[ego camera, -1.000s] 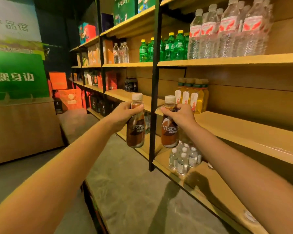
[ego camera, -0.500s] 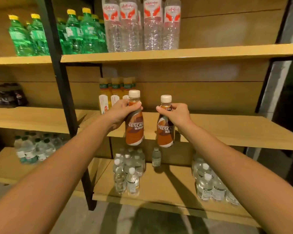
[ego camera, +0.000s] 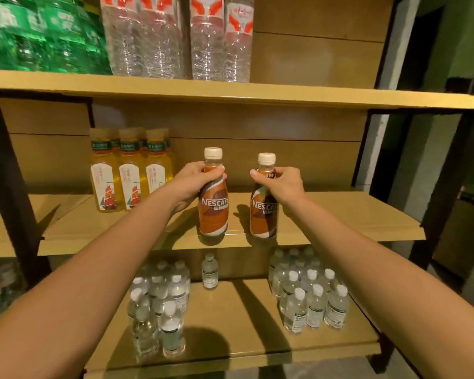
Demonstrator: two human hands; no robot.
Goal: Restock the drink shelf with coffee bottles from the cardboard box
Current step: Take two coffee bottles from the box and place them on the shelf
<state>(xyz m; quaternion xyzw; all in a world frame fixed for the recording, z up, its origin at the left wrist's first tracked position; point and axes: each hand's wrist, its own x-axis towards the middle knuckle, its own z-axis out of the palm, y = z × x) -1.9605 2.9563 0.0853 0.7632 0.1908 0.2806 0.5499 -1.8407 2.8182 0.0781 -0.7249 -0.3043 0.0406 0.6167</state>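
Two brown coffee bottles with white caps and Nescafe labels stand upright at the front of the middle wooden shelf. My left hand grips the left coffee bottle around its neck and shoulder. My right hand grips the right coffee bottle just below its cap. Both bottle bases look to be touching the shelf board, about a hand's width apart. The cardboard box is out of view.
Yellow tea bottles stand at the shelf's left rear. Clear water bottles and green bottles fill the shelf above. Small water bottles crowd the lower shelf in two groups. A black upright post stands at left.
My view swung from the aisle to face the shelf head-on and came closer. Both hands carried the coffee bottles forward and down onto the front of the middle shelf.
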